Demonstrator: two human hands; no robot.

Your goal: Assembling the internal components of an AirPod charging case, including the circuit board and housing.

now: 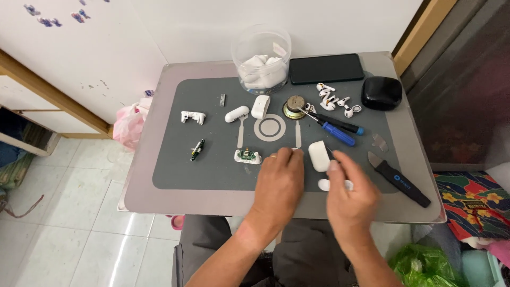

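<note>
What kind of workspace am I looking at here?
Probably a small home repair bench for earbuds: a grey work mat on a little table, loose white earbuds, screwdrivers and a pry tool.

A single head-worn camera looked steeply down from above the seated person's lap, facing forward over the near edge of the small table [159,175] toward the white wall at the far side. It sat close enough that the grey mat [212,170] filled the middle, both forearms entered from the near edge, and tiled floor showed at left.
</note>
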